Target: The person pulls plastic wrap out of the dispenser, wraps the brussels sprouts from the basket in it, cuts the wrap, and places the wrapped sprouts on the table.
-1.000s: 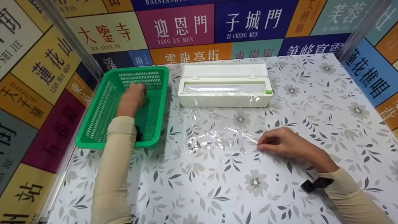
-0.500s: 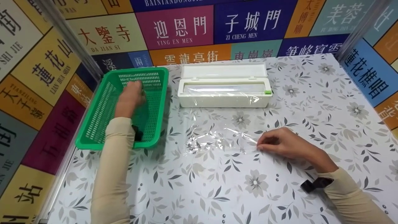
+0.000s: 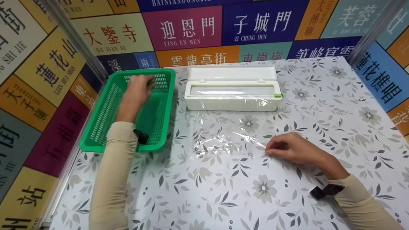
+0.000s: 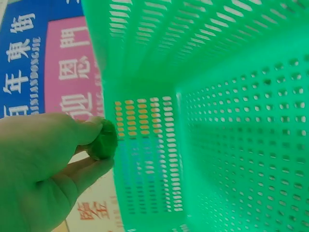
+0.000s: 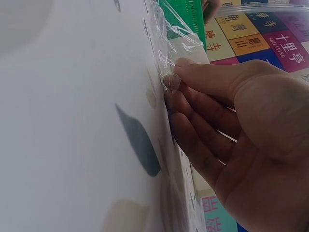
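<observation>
My left hand (image 3: 138, 91) is raised over the far end of the green plastic basket (image 3: 171, 111). Between thumb and fingers it pinches a small, rounded, dark green object (image 4: 104, 140); its exact kind is hard to make out. On the right, my right hand (image 3: 292, 148) pinches the corner of a sheet of clear cling film (image 3: 220, 140) low over the table. The film runs back to a white cling film dispenser (image 3: 233, 103), whose lid (image 3: 231, 73) stands raised. Inside the dispenser lies the film roll (image 3: 233, 91), and a green slider (image 3: 277, 95) sits at its right end.
A flower-patterned cloth (image 3: 198, 198) covers the table. Panels with large lettering (image 3: 188, 27) wall off the back and both sides. The basket stands close to the left wall, its perforated sides (image 4: 251, 106) rising around the left wrist.
My left hand has risen from deeper in the basket towards its far rim, and the green object now shows in its fingers. My right hand and the film have stayed put.
</observation>
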Motion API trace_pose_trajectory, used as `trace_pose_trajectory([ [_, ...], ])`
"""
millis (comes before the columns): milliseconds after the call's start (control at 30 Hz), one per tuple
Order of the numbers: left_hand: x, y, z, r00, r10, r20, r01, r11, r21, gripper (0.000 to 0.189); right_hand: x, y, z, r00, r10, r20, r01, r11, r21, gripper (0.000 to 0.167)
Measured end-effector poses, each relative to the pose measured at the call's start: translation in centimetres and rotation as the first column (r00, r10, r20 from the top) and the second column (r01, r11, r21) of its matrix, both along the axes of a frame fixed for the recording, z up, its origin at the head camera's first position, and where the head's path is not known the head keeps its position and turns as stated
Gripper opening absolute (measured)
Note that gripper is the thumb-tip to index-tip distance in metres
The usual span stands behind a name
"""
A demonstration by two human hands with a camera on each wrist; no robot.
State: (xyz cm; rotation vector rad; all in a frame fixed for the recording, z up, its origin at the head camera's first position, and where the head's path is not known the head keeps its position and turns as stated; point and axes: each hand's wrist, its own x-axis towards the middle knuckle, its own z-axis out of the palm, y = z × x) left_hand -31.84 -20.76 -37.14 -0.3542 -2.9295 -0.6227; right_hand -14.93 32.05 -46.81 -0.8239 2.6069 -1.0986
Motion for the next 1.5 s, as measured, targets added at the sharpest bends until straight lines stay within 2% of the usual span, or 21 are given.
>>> trace_pose_trajectory([
  [167,0.6,1.3,0.8,0.991,-0.048,-0.125,0.052,0.998,0.026,0.019,0.0,0.0,0.0,1.0,-0.006,0.01,0.006,1.0,0.001,0.006],
  [400,1.6,3.0,2.4,0.977,-0.103,-0.188,0.12,0.99,0.08,0.03,0.1,-0.1,0.0,0.999,-0.01,0.03,0.01,1.0,-0.001,0.007],
  [600,2.7,4.7,3.9,0.952,-0.17,-0.255,0.194,0.979,0.068,0.021,0.3,0.0,0.1,0.999,-0.025,0.041,0.025,1.0,0.003,0.007],
  [833,4.4,7.1,5.2,0.942,-0.232,-0.243,0.249,0.968,0.038,0.037,0.3,0.1,0.0,1.0,-0.018,0.021,0.019,1.0,-0.007,0.006],
  [1033,5.9,9.2,5.7,0.924,-0.303,-0.233,0.314,0.949,0.012,0.036,0.2,0.1,-0.2,1.0,-0.019,0.016,0.019,1.0,-0.015,0.006],
  [1267,7.7,12.0,4.5,0.865,-0.434,-0.254,0.45,0.893,0.006,0.028,0.2,0.1,-0.3,1.0,-0.02,0.011,0.02,1.0,-0.02,0.007],
  [1367,8.5,13.7,3.7,0.839,-0.494,-0.226,0.504,0.863,-0.014,0.027,0.2,0.0,-0.3,1.0,-0.019,0.015,0.019,1.0,-0.021,0.007],
  [1500,9.6,15.8,2.2,0.788,-0.591,-0.174,0.593,0.804,-0.046,0.027,0.0,0.0,-0.3,1.0,-0.007,0.021,0.007,1.0,-0.02,0.007],
])
